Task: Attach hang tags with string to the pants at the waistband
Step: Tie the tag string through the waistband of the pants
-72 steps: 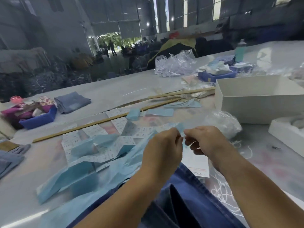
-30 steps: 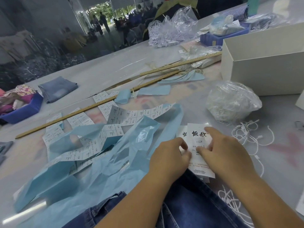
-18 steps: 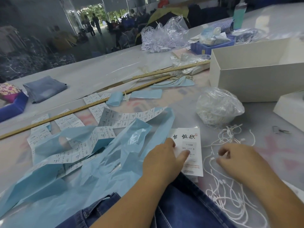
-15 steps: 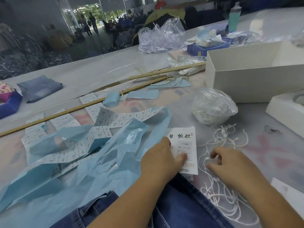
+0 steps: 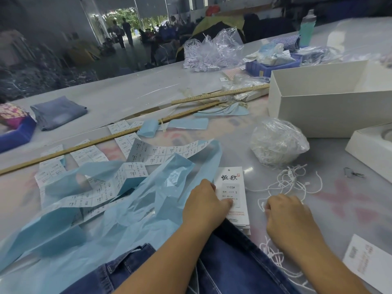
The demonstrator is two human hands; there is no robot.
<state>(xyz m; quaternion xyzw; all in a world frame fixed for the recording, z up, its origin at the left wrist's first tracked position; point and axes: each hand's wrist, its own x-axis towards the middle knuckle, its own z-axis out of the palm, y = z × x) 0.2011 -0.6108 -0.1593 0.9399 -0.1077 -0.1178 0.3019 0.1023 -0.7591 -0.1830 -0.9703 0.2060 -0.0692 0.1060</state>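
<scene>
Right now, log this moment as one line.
left hand: presses tag | right hand: on strings, grip unclear | jeans: untagged | stage: fetching string

Left hand (image 5: 204,203) palm-down, fingers pressed flat; right hand (image 5: 285,213) knuckles up, fingers curled under; both forearms bare, reaching forward.

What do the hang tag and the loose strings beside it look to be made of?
Hang tag: likely matte white card, lying flat with crisp edges and printed text. Strings: apparently thin white cord, limp and tangled. Pants: blue denim, with visible seams.
</scene>
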